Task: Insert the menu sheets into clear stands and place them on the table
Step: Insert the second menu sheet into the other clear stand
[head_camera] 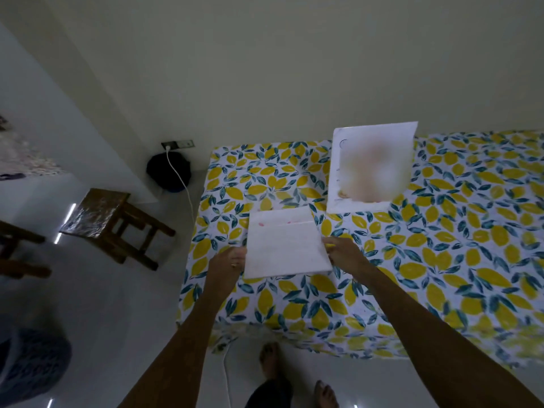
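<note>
Menu sheet (284, 245) held over tabletop (441, 245), long axis running away from viewer; left hand (228, 262) and right hand (343, 251) each grip one side edge.

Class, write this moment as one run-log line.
left hand: holds sheet's left edge | right hand: holds right edge | menu sheet: over table | second sheet: upright behind

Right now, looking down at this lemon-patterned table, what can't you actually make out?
- Upright menu sheet, head view: its print is blurred out, unreadable.
- Sheet held by left hand and right hand: whether a clear stand surrounds it is too faint to tell.
- Table: its right side is cut off by the picture's edge.
- Dark bag by the wall: too dim to identify.
</note>
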### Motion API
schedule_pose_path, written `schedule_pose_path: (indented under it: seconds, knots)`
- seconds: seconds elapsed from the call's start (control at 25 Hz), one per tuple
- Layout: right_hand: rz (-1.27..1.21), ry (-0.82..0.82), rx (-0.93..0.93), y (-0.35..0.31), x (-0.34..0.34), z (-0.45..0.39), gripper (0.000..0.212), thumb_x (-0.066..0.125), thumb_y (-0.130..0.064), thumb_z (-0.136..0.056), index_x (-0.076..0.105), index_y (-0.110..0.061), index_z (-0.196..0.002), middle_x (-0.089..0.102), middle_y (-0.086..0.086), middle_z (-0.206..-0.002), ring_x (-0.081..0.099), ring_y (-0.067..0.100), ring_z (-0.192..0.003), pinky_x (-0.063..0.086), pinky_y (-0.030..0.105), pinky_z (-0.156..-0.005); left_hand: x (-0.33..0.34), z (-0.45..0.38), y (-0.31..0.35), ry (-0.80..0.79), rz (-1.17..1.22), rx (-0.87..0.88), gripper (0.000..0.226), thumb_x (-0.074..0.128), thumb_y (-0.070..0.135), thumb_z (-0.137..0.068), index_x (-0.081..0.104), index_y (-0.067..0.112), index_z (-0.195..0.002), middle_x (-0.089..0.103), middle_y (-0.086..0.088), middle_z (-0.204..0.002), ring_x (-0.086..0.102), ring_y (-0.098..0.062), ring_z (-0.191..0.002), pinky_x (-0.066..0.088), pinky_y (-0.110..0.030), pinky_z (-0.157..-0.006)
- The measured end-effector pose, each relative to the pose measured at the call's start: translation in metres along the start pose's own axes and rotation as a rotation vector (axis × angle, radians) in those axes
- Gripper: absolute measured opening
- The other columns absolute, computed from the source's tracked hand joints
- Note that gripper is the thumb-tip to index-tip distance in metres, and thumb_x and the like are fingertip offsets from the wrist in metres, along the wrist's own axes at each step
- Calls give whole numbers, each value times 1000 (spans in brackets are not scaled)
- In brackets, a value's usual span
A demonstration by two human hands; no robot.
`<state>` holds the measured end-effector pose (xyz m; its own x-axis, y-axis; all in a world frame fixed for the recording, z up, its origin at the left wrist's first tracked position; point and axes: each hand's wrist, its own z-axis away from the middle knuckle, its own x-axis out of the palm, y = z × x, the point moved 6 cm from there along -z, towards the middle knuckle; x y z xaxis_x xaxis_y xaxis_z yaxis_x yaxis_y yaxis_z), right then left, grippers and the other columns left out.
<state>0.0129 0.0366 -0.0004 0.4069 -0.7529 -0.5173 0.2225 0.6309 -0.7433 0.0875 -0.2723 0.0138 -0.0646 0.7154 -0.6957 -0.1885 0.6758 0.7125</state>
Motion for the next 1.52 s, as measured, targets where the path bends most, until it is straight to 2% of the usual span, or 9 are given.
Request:
schedule_pose_path:
  seconds: [0.16, 0.36, 0.48, 0.56, 0.64, 0.84, 1.08, 1.24, 1.52]
  knots:
    - [-64, -36, -147, -3, -24, 40, 32, 65, -2, -85, 75, -15, -112, 76, 9, -111, 72, 23, -96, 58, 50, -87, -9, 27, 21, 60, 7, 32, 25, 73, 12, -83, 75, 14, -108, 77, -5, -101, 70, -9, -88, 45, -1, -67]
    - [-46, -33, -150, -9, -51, 42, 30, 60, 0, -91, 64, 4, -121, 66, 30, -119, 66, 37, -104, 54, 52, -96, -25, 33, 41, 115, 20, 70, 15, 71, 22, -87, 77, 24, -101, 77, 0, -104, 71, -9, -89, 60, -35, -78]
    - [53, 49, -245, -32, -64, 35, 28, 61, -24, -96, 70, -9, -117, 72, 21, -108, 68, 33, -93, 56, 43, -79, -35, 19, 59, 148, 10, 113, 16, 68, 33, -89, 76, 24, -98, 75, 6, -99, 68, 0, -84, 56, -20, -72]
    - [87, 101, -320, -46, -69, 27, 28, 59, -32, -96, 72, -11, -108, 74, 14, -103, 69, 19, -82, 52, 25, -70, -43, 4, 69, 195, 29, 68, 7, 69, 28, -89, 73, 24, -92, 71, 9, -90, 62, 2, -78, 45, -4, -67]
    - [92, 143, -349, -56, -72, 12, 29, 58, -34, -96, 71, -11, -106, 74, 8, -105, 62, 6, -76, 47, 19, -69, -49, -16, 74, 248, 40, 71, 7, 70, 21, -87, 69, 23, -80, 69, 7, -82, 63, -2, -74, 44, -7, -64]
    - [7, 324, -355, -70, -78, -30, 27, 58, -33, -96, 72, -9, -98, 73, 6, -90, 66, 15, -81, 41, 1, -63, -39, -73, 68, 227, 26, 34, 15, 65, 22, -90, 63, 16, -76, 63, 1, -76, 62, -12, -73, 41, -26, -65]
    - [61, 330, -286, -42, -53, -95, 21, 58, -32, -96, 70, -15, -99, 75, 11, -88, 70, 24, -79, 53, 31, -69, -1, -135, 39, 115, 78, -122, 25, 69, 26, -89, 67, 12, -109, 72, -8, -100, 66, -21, -86, 53, -39, -75]
    - [86, 298, -190, -22, -28, -128, 19, 58, -28, -94, 64, -10, -94, 70, 12, -78, 66, 25, -71, 56, 44, -69, 13, -162, 26, 20, 80, -95, 34, 68, 30, -80, 64, 22, -113, 74, -2, -103, 70, -18, -89, 59, -44, -77]
    - [95, 363, -156, -34, -26, -160, 28, 54, -23, -96, 50, -4, -75, 55, 14, -62, 54, 29, -57, 36, 33, -52, 10, -196, 24, -24, 104, -105, 33, 68, 18, -89, 61, 23, -120, 74, 0, -98, 69, -4, -81, 56, -22, -68]
